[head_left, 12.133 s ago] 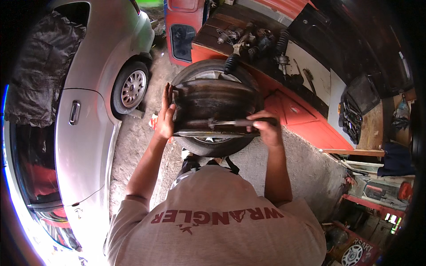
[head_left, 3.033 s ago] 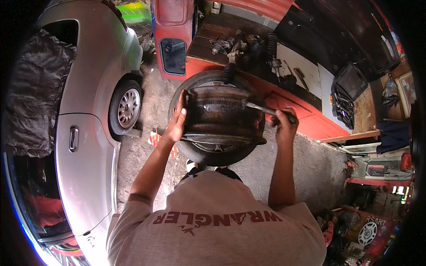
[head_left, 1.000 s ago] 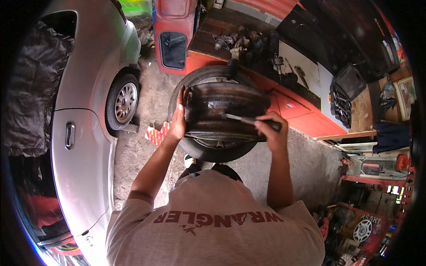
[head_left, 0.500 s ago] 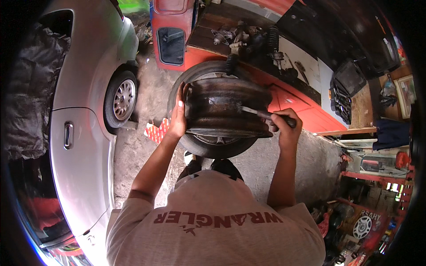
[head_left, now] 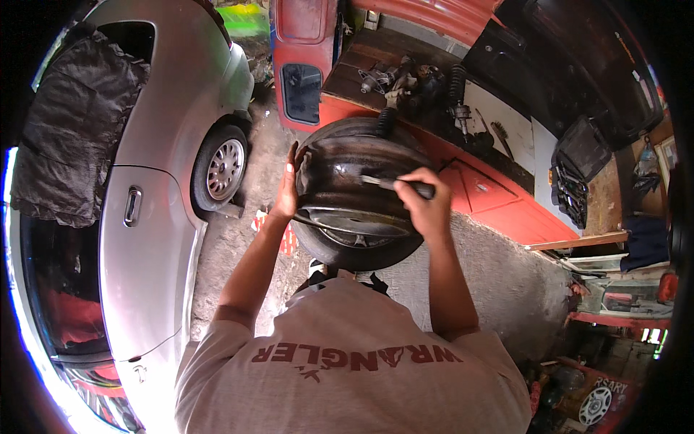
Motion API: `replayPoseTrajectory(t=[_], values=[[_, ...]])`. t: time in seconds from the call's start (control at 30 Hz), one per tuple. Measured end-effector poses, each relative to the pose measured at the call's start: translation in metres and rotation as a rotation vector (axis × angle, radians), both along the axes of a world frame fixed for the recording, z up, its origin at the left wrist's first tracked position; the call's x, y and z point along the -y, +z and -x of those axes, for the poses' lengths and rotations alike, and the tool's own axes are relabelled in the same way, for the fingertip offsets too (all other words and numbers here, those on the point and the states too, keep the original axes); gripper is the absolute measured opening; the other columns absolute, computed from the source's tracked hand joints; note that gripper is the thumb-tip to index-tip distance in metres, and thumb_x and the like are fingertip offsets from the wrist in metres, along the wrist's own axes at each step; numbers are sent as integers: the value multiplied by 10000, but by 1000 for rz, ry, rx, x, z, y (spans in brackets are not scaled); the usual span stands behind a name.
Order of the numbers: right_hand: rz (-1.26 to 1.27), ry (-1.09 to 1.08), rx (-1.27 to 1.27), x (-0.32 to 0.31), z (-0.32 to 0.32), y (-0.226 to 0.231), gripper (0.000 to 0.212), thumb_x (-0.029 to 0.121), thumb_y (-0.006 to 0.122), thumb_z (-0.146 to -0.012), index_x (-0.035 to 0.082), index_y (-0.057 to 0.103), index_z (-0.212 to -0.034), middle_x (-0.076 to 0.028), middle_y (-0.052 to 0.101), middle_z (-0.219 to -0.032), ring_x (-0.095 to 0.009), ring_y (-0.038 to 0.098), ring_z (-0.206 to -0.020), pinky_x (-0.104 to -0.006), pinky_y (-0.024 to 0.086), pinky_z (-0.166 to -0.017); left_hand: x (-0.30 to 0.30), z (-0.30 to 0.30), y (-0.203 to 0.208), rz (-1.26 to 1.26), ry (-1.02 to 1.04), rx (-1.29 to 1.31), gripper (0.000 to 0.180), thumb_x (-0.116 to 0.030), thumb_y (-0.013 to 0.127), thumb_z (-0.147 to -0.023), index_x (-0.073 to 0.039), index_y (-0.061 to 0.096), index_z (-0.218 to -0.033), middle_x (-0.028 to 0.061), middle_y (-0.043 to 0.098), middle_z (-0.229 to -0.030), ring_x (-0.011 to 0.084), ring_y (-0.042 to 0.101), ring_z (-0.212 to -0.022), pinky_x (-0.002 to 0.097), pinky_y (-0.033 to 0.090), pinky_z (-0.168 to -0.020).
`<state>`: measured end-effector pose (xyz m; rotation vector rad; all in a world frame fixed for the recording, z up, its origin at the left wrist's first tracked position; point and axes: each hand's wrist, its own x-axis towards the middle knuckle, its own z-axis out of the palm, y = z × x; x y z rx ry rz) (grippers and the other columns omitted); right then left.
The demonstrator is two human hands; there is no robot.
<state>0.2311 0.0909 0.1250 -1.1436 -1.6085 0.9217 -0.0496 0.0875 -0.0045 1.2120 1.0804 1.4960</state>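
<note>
A bare, dark, grimy steel wheel rim lies on its side in front of me, its barrel facing up. It rests over a tyre fitted on a light spoked wheel. My left hand holds the rim's left edge, fingers stretched along it. In my right hand is a dark-handled scraper-like tool, gripped by the handle. The metal end points left and lies over the middle of the barrel. Whether its tip touches the metal, I cannot tell.
A silver car stands close on the left. Beyond the rim is a red workbench bearing greasy car parts, a shock absorber and a wire brush. An open tool case sits at the right. Red-patterned cardboard lies on the floor.
My right hand has moved left with the tool, whose tip is further left along the barrel. My left hand stays on the rim's edge. The view has shifted slightly.
</note>
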Motion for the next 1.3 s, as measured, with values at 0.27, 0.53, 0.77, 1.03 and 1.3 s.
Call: replayPoseTrajectory(t=[0.27,0.53,0.77,1.03,1.3], values=[[58,18,-57,6,-24,-1,103,48,723,-776,-12,694,-854,-86,698,-783,-136,665,-791,-277,490,-749,4,5,0,34,18,-43,878,-736,170,-936,-129,106,-1567,210,269,-1563,320,190,-1468,482,52,-1185],[-137,194,47,8,13,6,115,64,720,-789,-11,689,-871,-112,703,-812,-162,683,-795,-280,491,-755,-1,2,-1,30,28,-82,877,-718,166,-948,-94,112,-1561,222,279,-1555,313,209,-1463,454,53,-1190],[-62,86,26,7,-17,5,80,50,706,-794,-4,688,-850,-81,702,-778,-125,670,-771,-268,490,-728,2,1,-5,34,8,-52,874,-719,172,-947,-89,156,-1553,205,307,-1547,319,227,-1458,444,69,-1191],[-154,195,79,9,0,13,94,41,718,-786,-6,688,-863,-107,711,-808,-163,691,-770,-281,502,-714,4,5,-1,30,-30,-9,889,-735,194,-935,-109,119,-1561,196,236,-1577,314,202,-1465,467,109,-1185],[-144,197,119,4,22,13,91,36,714,-770,-3,682,-846,-97,701,-785,-172,684,-736,-283,495,-695,-2,2,-13,-27,-24,75,877,-680,161,-970,-17,127,-1542,235,244,-1563,323,228,-1457,420,100,-1192]])
